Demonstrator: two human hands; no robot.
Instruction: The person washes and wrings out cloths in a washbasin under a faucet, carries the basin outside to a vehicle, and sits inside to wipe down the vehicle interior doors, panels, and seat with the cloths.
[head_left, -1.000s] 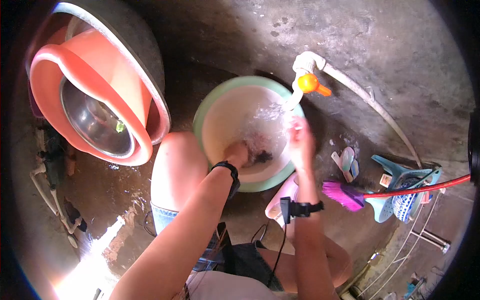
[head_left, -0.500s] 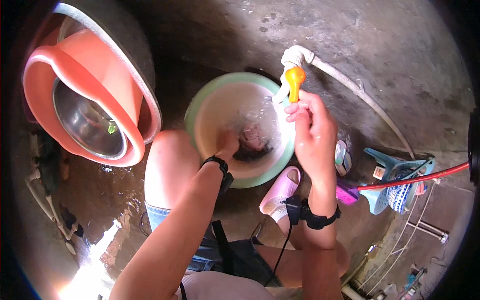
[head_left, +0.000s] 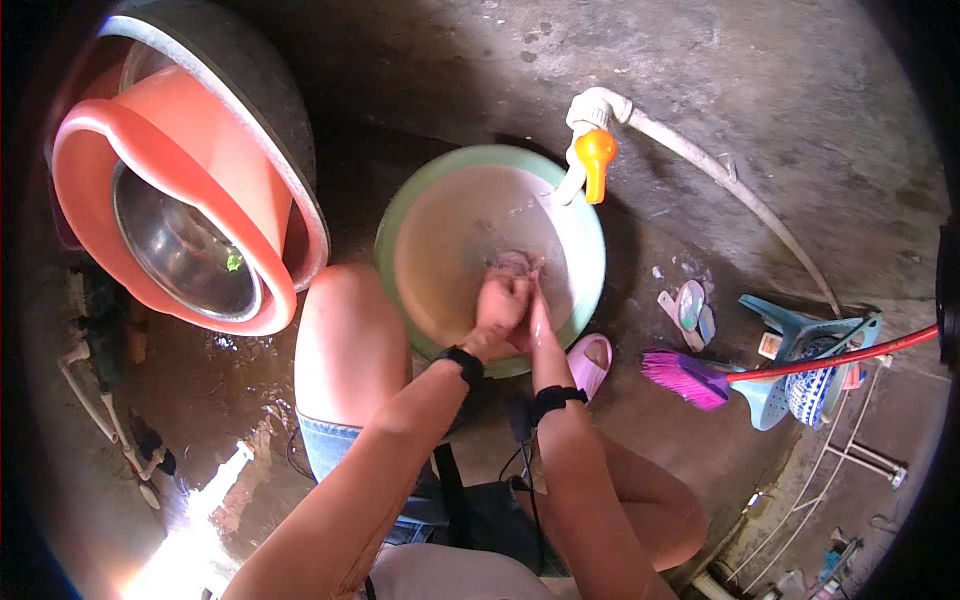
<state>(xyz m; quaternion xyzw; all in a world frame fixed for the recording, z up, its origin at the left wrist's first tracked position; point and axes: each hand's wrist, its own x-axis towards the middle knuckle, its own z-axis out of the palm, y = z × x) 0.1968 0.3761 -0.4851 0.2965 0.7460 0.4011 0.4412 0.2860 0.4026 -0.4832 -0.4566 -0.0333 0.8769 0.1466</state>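
Observation:
Both my hands are together in a basin with a pale green rim, which holds cloudy water. My left hand is closed in a fist at a wet, pinkish, cloth-like item, partly under water. Pressed against it from the right is my right hand, its fingers curled at the same item and partly hidden. Above the basin's right rim, a white tap with an orange handle juts from a pipe; neither hand touches it.
Nested orange basins and a metal bowl lean at the left. To the right are a purple brush with a red handle, a light blue stool and a patterned bowl. A pink slipper is beside the basin.
My right hand has left the orange tap handle and come down into the basin beside my left hand. The splashing in the water has calmed. My left hand has moved slightly right.

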